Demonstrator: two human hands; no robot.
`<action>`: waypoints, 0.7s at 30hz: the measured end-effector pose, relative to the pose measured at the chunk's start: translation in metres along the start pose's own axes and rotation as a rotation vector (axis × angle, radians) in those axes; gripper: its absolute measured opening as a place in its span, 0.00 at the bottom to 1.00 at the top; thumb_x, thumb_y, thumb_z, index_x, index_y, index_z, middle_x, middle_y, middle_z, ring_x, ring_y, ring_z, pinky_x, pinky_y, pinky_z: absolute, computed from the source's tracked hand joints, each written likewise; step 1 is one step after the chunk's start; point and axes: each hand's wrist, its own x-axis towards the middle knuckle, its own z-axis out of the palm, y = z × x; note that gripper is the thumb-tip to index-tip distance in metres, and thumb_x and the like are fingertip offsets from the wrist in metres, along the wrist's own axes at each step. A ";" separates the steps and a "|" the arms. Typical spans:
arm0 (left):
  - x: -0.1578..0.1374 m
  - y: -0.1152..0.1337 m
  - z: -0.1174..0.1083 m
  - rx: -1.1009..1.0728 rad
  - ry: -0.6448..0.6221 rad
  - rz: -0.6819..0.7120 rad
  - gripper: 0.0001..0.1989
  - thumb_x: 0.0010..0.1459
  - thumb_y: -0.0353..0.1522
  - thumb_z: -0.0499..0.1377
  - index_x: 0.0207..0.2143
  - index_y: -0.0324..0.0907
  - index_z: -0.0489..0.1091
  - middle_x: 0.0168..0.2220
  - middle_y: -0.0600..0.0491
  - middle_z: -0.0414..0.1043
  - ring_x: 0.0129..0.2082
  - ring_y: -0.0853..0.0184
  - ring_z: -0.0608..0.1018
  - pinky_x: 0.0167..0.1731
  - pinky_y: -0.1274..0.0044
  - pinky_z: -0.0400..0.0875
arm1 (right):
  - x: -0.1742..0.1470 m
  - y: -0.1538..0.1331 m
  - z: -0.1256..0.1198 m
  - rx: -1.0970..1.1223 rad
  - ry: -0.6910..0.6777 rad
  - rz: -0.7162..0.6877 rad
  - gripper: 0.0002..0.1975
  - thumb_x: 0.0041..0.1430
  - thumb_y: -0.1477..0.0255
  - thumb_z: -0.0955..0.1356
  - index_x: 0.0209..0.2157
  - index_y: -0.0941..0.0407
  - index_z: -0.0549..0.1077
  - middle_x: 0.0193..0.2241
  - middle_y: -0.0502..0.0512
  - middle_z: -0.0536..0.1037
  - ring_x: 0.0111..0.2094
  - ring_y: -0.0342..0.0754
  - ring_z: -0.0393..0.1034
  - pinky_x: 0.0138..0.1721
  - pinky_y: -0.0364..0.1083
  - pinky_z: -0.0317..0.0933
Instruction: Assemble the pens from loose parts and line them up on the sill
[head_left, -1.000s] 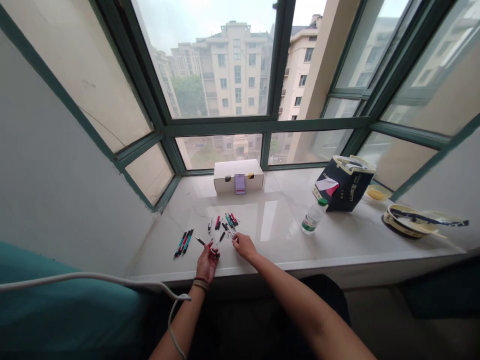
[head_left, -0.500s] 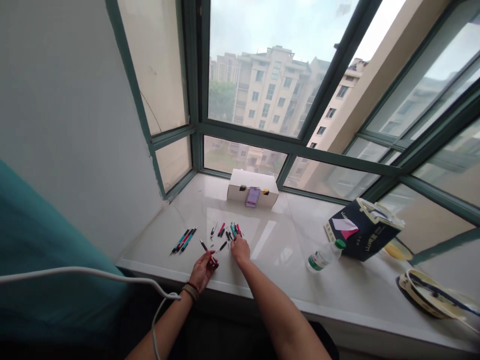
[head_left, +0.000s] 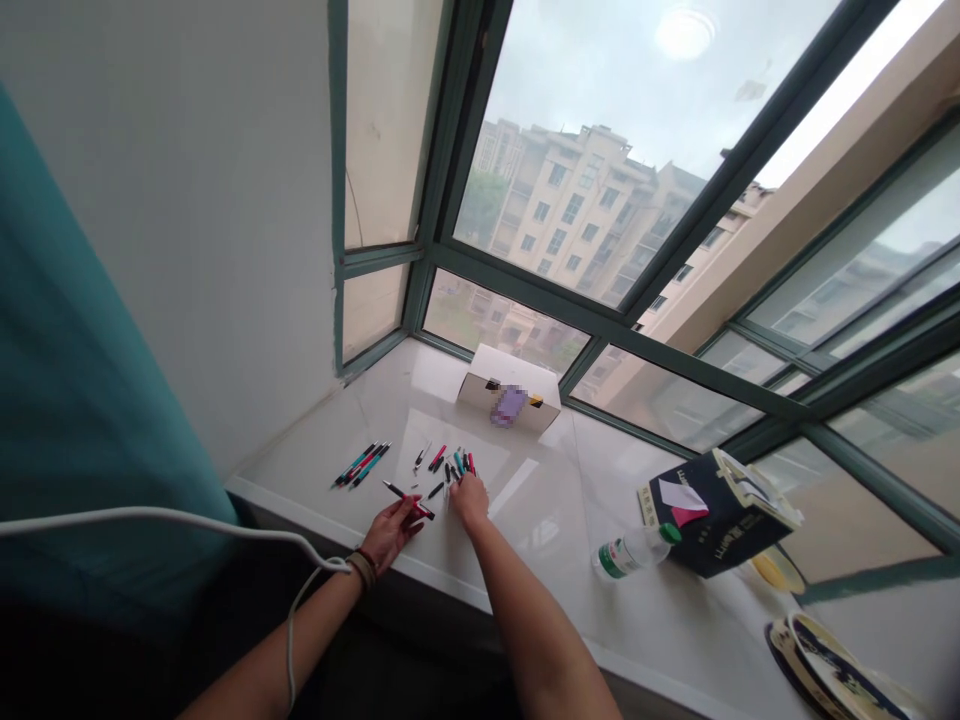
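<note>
My left hand (head_left: 393, 532) is closed around a red and black pen (head_left: 422, 508), whose dark, pointed end sticks out beyond the fingers to the left. To its right, my right hand (head_left: 471, 502) reaches down at the near edge of a pile of loose pen parts (head_left: 459, 465) in black, teal and red. Its fingers are bent together, and what they pinch, if anything, is hidden. A black piece (head_left: 436, 490) lies between the hands. Past them are red pieces (head_left: 437, 458) and a thin clip-like part (head_left: 421, 458). Several whole-looking pens (head_left: 361, 466) lie side by side at the left.
A white box (head_left: 510, 385) stands against the window. Towards the right are a clear bottle with a green cap (head_left: 636, 551), a dark paper bag (head_left: 720, 515) and a round object (head_left: 832, 655). A white cable (head_left: 187, 515) crosses above the left forearm.
The view has tilted and shifted, so the scene appears rotated. My left hand still holds the red and black pen, now lying flatter. My right hand stays at the pile of parts.
</note>
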 end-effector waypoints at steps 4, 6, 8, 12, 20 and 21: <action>-0.001 0.002 0.002 0.009 0.003 0.002 0.11 0.55 0.34 0.65 0.40 0.39 0.75 0.30 0.49 0.77 0.30 0.68 0.80 0.34 0.75 0.76 | -0.023 0.014 0.004 0.147 0.054 -0.148 0.10 0.62 0.68 0.61 0.38 0.54 0.72 0.33 0.58 0.77 0.35 0.52 0.73 0.37 0.47 0.62; -0.001 0.002 0.003 0.010 0.001 0.013 0.11 0.55 0.34 0.65 0.40 0.38 0.75 0.29 0.49 0.77 0.30 0.68 0.79 0.34 0.75 0.76 | -0.043 0.024 0.015 0.260 0.077 -0.241 0.09 0.61 0.67 0.62 0.35 0.54 0.71 0.27 0.54 0.76 0.30 0.48 0.71 0.34 0.44 0.61; 0.000 0.001 0.003 0.010 0.006 0.024 0.10 0.54 0.34 0.65 0.38 0.38 0.75 0.28 0.50 0.76 0.29 0.69 0.79 0.34 0.74 0.76 | -0.064 0.033 0.029 0.369 0.062 -0.288 0.09 0.61 0.66 0.62 0.34 0.55 0.71 0.24 0.52 0.74 0.26 0.46 0.68 0.30 0.43 0.59; 0.000 -0.001 0.004 0.022 0.004 0.053 0.09 0.52 0.34 0.66 0.34 0.37 0.75 0.26 0.50 0.75 0.28 0.70 0.77 0.34 0.74 0.77 | -0.093 0.039 0.049 0.480 0.028 -0.311 0.10 0.61 0.64 0.63 0.35 0.55 0.71 0.23 0.50 0.74 0.25 0.45 0.67 0.29 0.42 0.58; 0.002 -0.007 0.004 0.122 -0.006 0.102 0.13 0.49 0.36 0.68 0.33 0.35 0.75 0.26 0.50 0.74 0.28 0.70 0.77 0.33 0.77 0.76 | -0.101 0.036 0.053 0.521 0.047 -0.282 0.09 0.60 0.64 0.63 0.35 0.55 0.71 0.25 0.50 0.75 0.27 0.45 0.69 0.31 0.42 0.59; 0.002 -0.007 0.004 0.140 -0.002 0.101 0.14 0.48 0.37 0.68 0.33 0.35 0.75 0.26 0.50 0.75 0.28 0.70 0.77 0.32 0.77 0.76 | -0.101 0.037 0.053 0.535 0.048 -0.285 0.09 0.60 0.64 0.63 0.35 0.55 0.71 0.25 0.50 0.74 0.27 0.45 0.68 0.31 0.42 0.59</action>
